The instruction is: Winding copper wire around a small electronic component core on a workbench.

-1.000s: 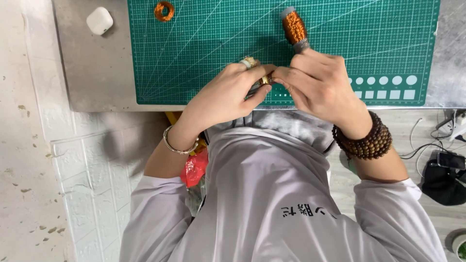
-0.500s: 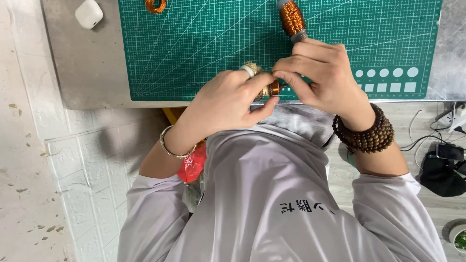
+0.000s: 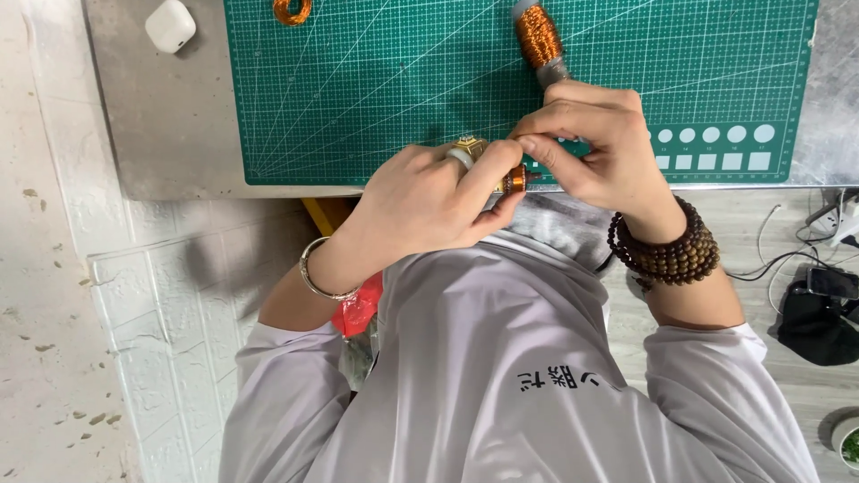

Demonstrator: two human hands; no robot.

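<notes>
Both hands meet at the near edge of a green cutting mat (image 3: 376, 80). My left hand (image 3: 429, 201), with a ring and a thin bangle, pinches a small copper-wound coil (image 3: 514, 179) between thumb and fingers. My right hand (image 3: 595, 143), with a dark bead bracelet at the wrist, has its fingertips pressed together just above that coil, as if pinching fine wire that I cannot make out. A copper wire spool (image 3: 539, 38) lies on the mat just beyond my right hand.
A small loop of copper wire (image 3: 292, 11) lies at the mat's far edge. A white earbud case (image 3: 170, 25) sits on the grey tabletop (image 3: 170, 125) at the left. Cables and a black bag (image 3: 819, 317) lie on the floor at the right.
Both hands have shifted slightly away from my body along the mat's near edge. The right fingertips have closed in above the coil. The view has tilted down a little.
</notes>
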